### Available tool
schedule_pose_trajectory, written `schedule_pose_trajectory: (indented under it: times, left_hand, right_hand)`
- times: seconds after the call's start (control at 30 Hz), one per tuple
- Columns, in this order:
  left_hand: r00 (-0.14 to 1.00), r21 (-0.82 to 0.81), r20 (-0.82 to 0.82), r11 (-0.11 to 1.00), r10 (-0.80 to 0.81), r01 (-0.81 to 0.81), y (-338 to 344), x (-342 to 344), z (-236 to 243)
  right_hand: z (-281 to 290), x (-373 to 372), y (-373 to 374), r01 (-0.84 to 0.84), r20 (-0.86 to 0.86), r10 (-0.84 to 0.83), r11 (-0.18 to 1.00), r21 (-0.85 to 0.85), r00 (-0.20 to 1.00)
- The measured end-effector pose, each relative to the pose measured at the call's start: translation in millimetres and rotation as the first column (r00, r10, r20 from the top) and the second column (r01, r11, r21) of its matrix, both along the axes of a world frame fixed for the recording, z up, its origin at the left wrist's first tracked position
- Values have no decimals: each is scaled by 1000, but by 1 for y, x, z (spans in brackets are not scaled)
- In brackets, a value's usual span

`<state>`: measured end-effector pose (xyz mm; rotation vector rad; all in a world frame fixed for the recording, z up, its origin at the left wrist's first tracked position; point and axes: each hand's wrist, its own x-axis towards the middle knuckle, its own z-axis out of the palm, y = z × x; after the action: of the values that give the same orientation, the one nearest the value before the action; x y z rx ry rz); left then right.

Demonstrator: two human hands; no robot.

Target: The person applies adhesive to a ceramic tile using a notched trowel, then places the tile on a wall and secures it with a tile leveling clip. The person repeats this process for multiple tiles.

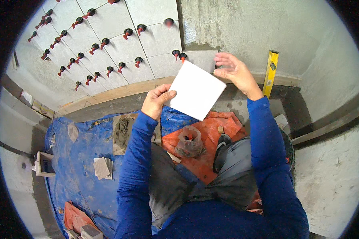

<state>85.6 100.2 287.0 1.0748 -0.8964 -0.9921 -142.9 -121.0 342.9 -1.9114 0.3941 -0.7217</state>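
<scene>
Left fingers (160,90) clasp a white tile (197,91) by its edge, right fingers (228,59) released (in open room) beside its corner

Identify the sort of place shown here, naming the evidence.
Probably a room under renovation: black-and-red fittings dot the pale wall tiles, a yellow spirit level stands by the bare wall, and blue sheeting covers part of the floor.
</scene>
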Motion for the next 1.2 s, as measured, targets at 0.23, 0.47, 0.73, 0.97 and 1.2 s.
schedule_pose_trajectory:
  times: [0.23,0.47,0.73,0.97,1.2]
  left_hand:
    - [973,133,208,988,-105,78,-28,-9,10]
    - [999,-7,-50,1000,19,-19,-28,-17,-18]
    - [979,51,-127,985,-157,164,-8,-43,-84]
    - [982,-113,-130,986,-135,120,-9,-49,-75]
    - [899,-172,-408,953,163,-251,-6,-35,-70]
  right_hand:
    - [-14,4,21,-188,-90,209,961,205,974]
    - [-13,-18,-7,-91,101,57,923,373,993]
    - [-24,-6,-5,-54,186,-33,893,447,982]
    - [-31,24,17,-60,291,-160,781,622,943]
    - [-39,37,31,-125,206,-9,769,626,979]
